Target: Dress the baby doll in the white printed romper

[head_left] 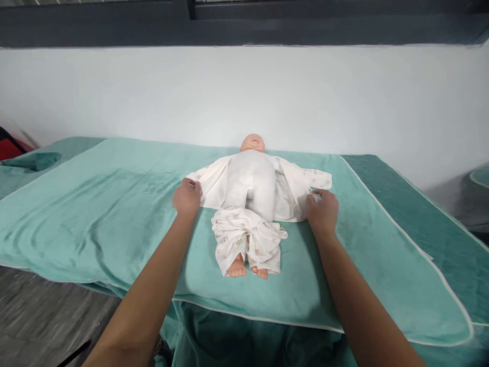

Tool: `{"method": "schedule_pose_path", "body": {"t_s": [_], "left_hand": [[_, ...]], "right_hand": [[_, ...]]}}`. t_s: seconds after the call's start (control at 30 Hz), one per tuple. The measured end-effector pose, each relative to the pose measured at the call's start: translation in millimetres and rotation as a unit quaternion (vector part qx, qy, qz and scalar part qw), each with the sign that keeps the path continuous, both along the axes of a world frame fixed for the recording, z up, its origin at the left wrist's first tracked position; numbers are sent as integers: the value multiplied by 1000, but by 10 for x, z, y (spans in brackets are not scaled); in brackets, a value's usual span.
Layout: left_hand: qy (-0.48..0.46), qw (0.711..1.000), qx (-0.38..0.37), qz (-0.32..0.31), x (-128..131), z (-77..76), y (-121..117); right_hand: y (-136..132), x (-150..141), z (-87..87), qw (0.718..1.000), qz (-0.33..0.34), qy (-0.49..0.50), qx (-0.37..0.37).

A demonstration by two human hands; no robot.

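Observation:
A baby doll (252,171) with a white cloth body lies on its back, head toward the wall. A white baby shirt (214,182) is spread open on both sides of its torso, one printed sleeve stretched out at the right. Printed baby pants (244,229) are bunched around the doll's lower legs, with the bare feet poking out. My left hand (187,198) pinches the shirt's left edge. At the opposite edge, my right hand (323,210) grips the shirt below the sleeve. The doll's arms are hidden.
A light green blanket (114,204) with some wrinkles covers the bed under the doll. Darker green cloth (412,204) shows at the right and hangs at the front. The white wall (171,97) rises directly behind. A red and black item (9,148) is at the far left.

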State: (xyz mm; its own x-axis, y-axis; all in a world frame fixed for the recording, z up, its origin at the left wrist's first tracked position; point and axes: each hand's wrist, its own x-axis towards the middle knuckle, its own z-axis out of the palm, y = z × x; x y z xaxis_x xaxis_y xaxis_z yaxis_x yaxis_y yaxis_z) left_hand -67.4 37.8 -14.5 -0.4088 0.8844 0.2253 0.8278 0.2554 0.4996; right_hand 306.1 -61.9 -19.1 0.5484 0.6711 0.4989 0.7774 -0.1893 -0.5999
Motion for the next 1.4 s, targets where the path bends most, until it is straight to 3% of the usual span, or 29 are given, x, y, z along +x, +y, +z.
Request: {"method": "schedule_pose_path", "body": {"t_s": [0.1, 0.23, 0.4, 0.57, 0.67, 0.77, 0.87, 0.93, 1.0, 1.1, 1.4], "left_hand": [[2, 1000, 6, -4, -5, -12, 3], [3, 1000, 17, -4, -7, -26, 7], [-5, 1000, 27, -1, -11, -32, 9], [-2, 1000, 30, 1, -8, -45, 21], [-16, 999, 44, 1, -8, -60, 25], [-40, 996, 74, 5, -20, -82, 33], [-49, 988, 149, -10, -43, -108, 47], [-49, 975, 216, -33, -52, -123, 51], [-51, 961, 262, -70, -45, -130, 47], [-56, 951, 272, -138, -12, -124, 25], [-108, 956, 189, -197, 60, -54, -28]], "right_hand": [[157, 151, 55, 995, -43, 32, -80], [224, 239, 67, 990, -19, 41, -134], [203, 328, 8, 997, -54, 56, -28], [162, 252, 8, 997, -34, -66, 7], [120, 116, 69, 991, 28, -116, 57], [29, -87, 138, 978, 149, -88, 120], [-142, -316, 187, 952, 261, 119, 107], [-281, -433, 214, 910, 315, 265, 44], [-404, -501, 242, 866, 376, 327, -29], [-497, -529, 282, 822, 461, 319, -102], [-426, -467, 303, 771, 561, 272, -125]]}}
